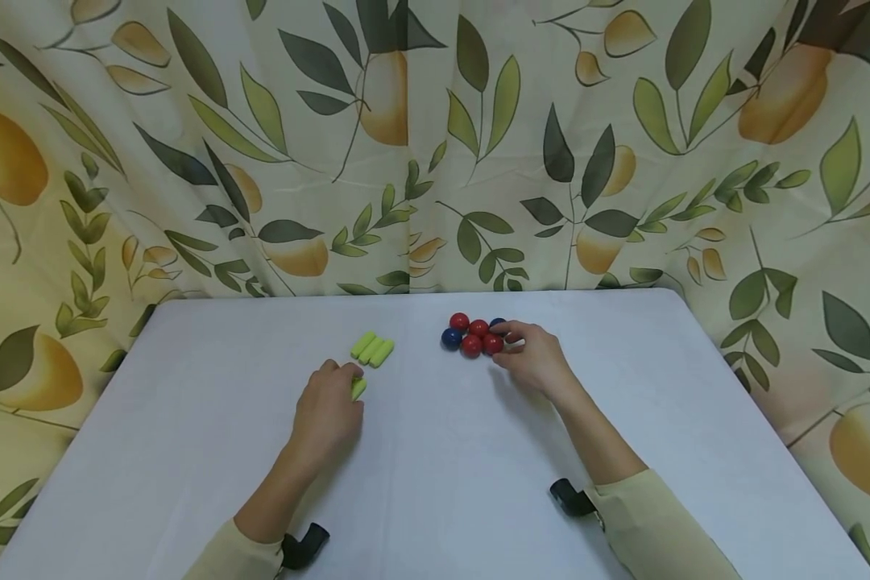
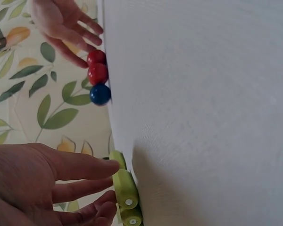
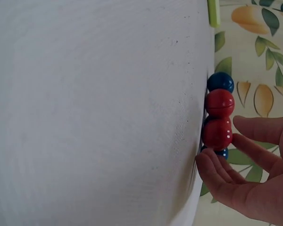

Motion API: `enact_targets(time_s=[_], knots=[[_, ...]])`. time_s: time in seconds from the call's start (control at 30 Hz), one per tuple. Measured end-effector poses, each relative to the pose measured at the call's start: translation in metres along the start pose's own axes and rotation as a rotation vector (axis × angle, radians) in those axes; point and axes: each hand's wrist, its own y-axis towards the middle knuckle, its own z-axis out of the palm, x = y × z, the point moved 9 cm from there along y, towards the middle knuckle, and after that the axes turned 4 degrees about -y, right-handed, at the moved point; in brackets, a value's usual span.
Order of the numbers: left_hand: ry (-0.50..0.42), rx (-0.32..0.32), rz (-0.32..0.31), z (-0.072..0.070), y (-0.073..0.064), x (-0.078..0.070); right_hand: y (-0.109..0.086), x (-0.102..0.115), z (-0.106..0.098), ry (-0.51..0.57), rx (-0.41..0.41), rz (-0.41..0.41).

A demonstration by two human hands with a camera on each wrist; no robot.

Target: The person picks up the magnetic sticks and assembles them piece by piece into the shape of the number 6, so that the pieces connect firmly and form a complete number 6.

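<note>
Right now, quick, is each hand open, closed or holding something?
Left hand: fingers at a green stick, but I can't tell if it's gripped.
Right hand: open, fingers spread by a red ball.

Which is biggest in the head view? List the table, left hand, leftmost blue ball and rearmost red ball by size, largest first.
1. Table
2. Left hand
3. Leftmost blue ball and rearmost red ball: too alike to rank.
</note>
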Motion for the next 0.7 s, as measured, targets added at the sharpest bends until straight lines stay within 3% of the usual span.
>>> enact_targets(time_s=[0.7], knots=[[0.018,-0.003,0.039,0.0037,-0.0029,-0.0066,0.0028,-0.0008,-0.0004,0.027,-0.026,0.026]])
